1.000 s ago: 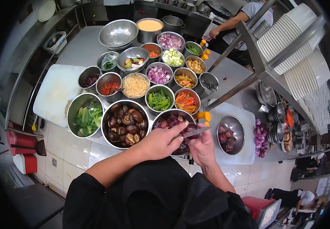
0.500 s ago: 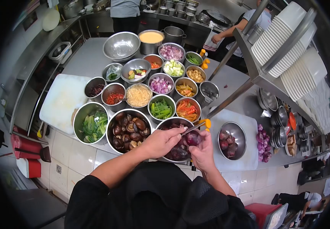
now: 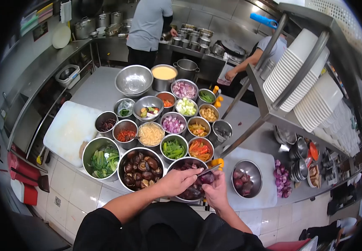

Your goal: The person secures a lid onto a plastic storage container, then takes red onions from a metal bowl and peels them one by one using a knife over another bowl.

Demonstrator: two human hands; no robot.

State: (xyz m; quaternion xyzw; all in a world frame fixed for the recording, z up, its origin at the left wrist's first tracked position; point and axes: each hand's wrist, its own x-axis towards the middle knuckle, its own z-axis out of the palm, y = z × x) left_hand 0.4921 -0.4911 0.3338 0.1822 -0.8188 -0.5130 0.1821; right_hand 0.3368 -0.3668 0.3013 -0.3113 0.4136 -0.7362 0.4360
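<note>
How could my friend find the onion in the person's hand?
On the steel table, find the onion pot beside the mushroom pot. By its right rim, the right hand holds a purple onion near the knife. Other onions lie inside; only this one is held.

At 5 o'clock, the round purple onion [image 3: 207, 178] looked smooth and glossy, the slim grey metal knife [image 3: 210, 169] smooth. At 4 o'clock, the round silver metal bowl [image 3: 256, 183] was shiny. At 9, the white rectangular board [image 3: 70, 127] looked plastic, matt. At 7, the black cloth sleeve [image 3: 95, 228] was matt.
</note>
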